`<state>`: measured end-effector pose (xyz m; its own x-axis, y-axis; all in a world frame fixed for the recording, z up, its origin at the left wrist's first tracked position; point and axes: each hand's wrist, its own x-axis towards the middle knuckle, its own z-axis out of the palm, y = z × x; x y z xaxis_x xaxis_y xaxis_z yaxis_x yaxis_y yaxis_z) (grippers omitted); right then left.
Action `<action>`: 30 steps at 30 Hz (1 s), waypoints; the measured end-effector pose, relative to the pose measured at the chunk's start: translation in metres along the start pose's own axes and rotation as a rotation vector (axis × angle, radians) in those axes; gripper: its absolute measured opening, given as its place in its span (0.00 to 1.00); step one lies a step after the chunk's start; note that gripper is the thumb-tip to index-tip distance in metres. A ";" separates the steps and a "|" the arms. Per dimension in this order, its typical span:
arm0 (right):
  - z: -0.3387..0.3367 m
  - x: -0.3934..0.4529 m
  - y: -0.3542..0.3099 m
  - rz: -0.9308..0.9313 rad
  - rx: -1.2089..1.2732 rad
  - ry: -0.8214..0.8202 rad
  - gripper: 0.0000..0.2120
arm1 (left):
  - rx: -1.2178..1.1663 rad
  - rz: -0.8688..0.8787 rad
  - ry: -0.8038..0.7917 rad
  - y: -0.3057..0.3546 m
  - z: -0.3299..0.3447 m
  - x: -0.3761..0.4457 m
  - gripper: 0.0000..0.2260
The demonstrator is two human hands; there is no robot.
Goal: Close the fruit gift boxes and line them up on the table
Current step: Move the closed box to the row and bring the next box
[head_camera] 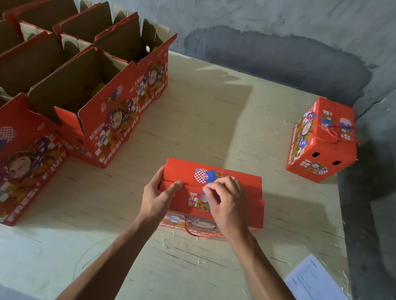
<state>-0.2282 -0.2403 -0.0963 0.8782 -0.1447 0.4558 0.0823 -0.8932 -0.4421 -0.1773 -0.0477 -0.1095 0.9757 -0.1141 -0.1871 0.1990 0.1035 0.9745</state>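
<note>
- Red fruit gift box (pixel 236 180), cartoon-printed, flaps folded down, sits mid-table (pixel 209 116).
- Left hand (pixel 156 200) grasps its left end.
- Right hand (pixel 228 200) pinches something small on top.
- Red cord handle (pixel 199 234) hangs in front.

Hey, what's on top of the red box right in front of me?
Both hands rest on the near gift box: the left hand holds its left end, and the right hand pinches at the flap seam. The closed flaps cover whatever is inside.
</note>
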 end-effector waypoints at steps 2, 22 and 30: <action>0.006 -0.001 -0.007 -0.032 -0.003 -0.024 0.05 | 0.004 -0.009 0.008 -0.002 -0.001 0.002 0.18; -0.036 -0.035 0.036 0.908 0.673 0.145 0.09 | 0.007 -0.018 0.022 -0.001 0.001 0.000 0.23; -0.027 -0.038 0.045 0.954 0.755 0.190 0.09 | -0.015 -0.063 0.033 -0.001 0.002 -0.002 0.27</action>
<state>-0.2705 -0.2865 -0.1124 0.6590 -0.7202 -0.2170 -0.2478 0.0645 -0.9667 -0.1801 -0.0495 -0.1101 0.9635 -0.0886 -0.2525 0.2615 0.1121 0.9587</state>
